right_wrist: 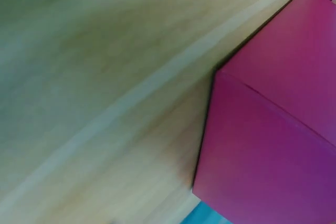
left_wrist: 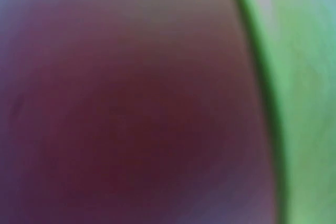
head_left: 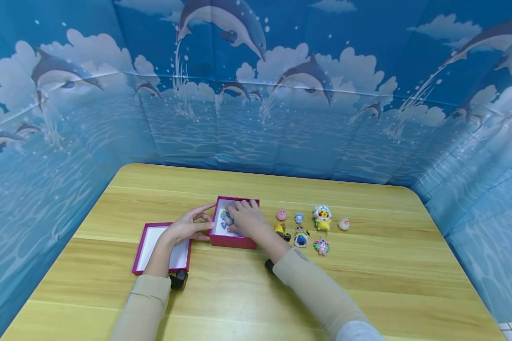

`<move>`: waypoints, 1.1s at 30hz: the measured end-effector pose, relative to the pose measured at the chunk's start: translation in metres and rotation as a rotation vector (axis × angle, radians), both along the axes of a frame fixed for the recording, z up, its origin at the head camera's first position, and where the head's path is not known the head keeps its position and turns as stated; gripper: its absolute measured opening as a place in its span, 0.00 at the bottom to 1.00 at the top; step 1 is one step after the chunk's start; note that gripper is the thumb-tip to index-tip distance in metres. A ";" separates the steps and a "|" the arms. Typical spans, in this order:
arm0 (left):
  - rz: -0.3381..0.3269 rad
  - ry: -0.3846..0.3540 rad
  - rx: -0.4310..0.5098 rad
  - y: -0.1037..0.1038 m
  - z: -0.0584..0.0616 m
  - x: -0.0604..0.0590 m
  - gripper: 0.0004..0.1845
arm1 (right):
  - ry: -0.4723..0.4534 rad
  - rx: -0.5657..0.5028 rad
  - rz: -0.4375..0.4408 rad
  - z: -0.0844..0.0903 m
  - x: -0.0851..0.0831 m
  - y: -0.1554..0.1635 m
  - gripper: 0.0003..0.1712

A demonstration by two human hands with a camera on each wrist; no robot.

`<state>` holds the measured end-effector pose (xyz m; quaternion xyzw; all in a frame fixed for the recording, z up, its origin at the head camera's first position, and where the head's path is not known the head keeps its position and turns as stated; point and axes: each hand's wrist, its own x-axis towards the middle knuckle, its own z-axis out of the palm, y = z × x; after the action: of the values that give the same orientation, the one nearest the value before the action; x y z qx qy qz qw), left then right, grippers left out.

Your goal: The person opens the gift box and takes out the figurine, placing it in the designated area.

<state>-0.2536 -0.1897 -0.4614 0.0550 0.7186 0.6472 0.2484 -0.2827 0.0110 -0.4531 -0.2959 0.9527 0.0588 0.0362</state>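
Observation:
A magenta box (head_left: 233,242) with a white inside stands uncovered on the table. At its left side is my left hand (head_left: 184,228), its thumb and extended fingers touching the wall and rim. My right hand (head_left: 248,220) reaches in over the box from the right. Between its thumb and index finger is a small grey toy (head_left: 229,220), low in the box; the hand hides the right part of the interior. Next to the toy, blue and green shapes show on the white bottom. Blurred dark red fills the left wrist view, while the box's outer walls (right_wrist: 268,150) show in the right wrist view.
The box's lid (head_left: 145,253) lies inside-up at left, under my left forearm. Right of the box are several toys: a pink duck (head_left: 281,215), a blue figure (head_left: 299,218), a yellow figure in a white hood (head_left: 322,219), a whitish duck (head_left: 343,223) and a pink figure (head_left: 322,246).

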 end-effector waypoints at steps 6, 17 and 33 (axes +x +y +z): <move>0.003 -0.005 0.003 0.001 0.000 0.000 0.35 | -0.020 0.063 -0.027 -0.001 -0.002 -0.003 0.39; 0.001 -0.010 0.006 0.000 0.001 0.000 0.36 | -0.056 0.092 -0.072 -0.001 -0.003 -0.009 0.40; 0.010 -0.021 0.009 0.001 0.000 -0.002 0.35 | -0.002 0.107 -0.072 -0.004 -0.003 -0.008 0.40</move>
<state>-0.2554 -0.1892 -0.4616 0.0459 0.7133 0.6521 0.2526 -0.2858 0.0027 -0.4569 -0.2591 0.9582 0.1082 0.0549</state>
